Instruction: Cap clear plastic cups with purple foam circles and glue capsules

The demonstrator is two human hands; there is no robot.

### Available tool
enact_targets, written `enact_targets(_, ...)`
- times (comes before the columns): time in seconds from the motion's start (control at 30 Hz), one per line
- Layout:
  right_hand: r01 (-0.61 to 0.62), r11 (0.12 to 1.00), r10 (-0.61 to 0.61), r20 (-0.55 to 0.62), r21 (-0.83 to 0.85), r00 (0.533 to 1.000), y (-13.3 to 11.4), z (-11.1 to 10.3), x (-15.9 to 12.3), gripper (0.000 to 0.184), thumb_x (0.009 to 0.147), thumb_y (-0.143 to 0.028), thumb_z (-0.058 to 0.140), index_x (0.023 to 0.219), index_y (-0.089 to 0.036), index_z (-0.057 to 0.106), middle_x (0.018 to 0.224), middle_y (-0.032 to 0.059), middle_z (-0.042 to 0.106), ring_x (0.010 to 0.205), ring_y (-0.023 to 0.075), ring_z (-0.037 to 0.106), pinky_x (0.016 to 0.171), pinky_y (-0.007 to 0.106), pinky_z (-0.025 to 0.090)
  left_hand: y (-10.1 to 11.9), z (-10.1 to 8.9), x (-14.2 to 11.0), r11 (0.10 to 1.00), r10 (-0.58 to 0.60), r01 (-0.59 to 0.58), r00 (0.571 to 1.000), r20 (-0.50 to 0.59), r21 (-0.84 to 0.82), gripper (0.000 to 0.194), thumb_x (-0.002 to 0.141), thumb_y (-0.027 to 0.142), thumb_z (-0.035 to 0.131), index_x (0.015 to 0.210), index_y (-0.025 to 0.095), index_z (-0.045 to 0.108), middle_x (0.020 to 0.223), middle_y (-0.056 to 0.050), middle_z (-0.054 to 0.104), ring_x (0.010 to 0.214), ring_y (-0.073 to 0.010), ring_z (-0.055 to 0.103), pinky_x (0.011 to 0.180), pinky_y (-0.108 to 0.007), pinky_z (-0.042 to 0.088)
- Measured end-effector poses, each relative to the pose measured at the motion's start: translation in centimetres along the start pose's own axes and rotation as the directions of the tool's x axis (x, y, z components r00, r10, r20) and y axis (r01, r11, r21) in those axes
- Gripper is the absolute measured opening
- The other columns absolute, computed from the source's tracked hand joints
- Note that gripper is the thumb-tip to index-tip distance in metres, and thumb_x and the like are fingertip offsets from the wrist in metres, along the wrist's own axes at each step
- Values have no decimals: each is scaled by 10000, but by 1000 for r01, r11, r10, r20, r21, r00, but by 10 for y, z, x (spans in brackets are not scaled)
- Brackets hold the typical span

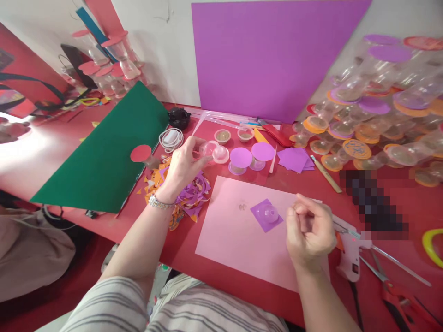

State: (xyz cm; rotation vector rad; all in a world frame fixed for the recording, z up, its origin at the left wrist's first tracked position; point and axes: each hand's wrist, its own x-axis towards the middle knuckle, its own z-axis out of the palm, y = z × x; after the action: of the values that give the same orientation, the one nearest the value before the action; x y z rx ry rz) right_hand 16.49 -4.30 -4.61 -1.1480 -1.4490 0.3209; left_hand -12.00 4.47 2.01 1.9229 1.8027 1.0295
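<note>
My left hand [187, 163] reaches across the table, its thumb and fingers closed around a clear plastic cup [208, 148]. Beside that cup lies another clear cup piece [220, 154]. My right hand [309, 228] is curled in a pinch above the right side of a pink sheet [235, 249]; whatever it holds is too small to make out. On the sheet, a clear plastic cup [269, 213] sits on a purple paper square [259, 216]. Two hourglass-like pieces with purple discs [241, 157] stand behind the sheet. A white glue gun [350, 258] lies right of my right hand.
Paper scraps [194, 193] are heaped left of the sheet. A green board [107, 152] leans at the left. Stacked plastic hourglasses [360, 101] fill the right back. Small bowls of sand [222, 136], purple squares [296, 159], a cutter [326, 174] and red-handled scissors [398, 295] lie around.
</note>
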Motion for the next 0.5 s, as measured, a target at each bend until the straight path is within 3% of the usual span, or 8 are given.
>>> enact_targets(0.17,24,998,-25,19,58,999,-8,0,5,356,927,-134,627,1264,-245,652,848,2,523,747,147,568,636,282,516,11,5,-24,928,-76,76,997,15,-364,385,818,393,721,1121,191,594,1141,-77,718,983,-197,692,833,-316,573)
enact_targets(0.3,67,997,-73,203,37,976,-20,4,8,284,957,-217,614,1238,-247,641,886,21,585,801,170,610,693,304,557,37,15,-57,769,-49,112,992,117,-629,419,843,361,736,1196,214,563,1236,-93,671,1035,-193,685,890,-319,569)
enact_targets(0.4,143,989,-149,353,43,924,-29,9,8,276,984,-306,605,1251,-237,612,976,57,618,878,200,639,747,339,589,54,27,-76,697,15,171,967,253,-696,390,877,327,706,1221,220,553,1239,-105,643,1069,-206,661,922,-339,562)
enact_targets(0.5,206,977,-212,398,59,893,-34,12,7,200,1002,-217,566,1196,-237,611,976,59,613,876,189,651,715,309,592,59,36,-84,720,135,123,940,312,-683,472,877,235,660,1321,241,501,1238,-101,600,1125,-218,624,933,-347,558)
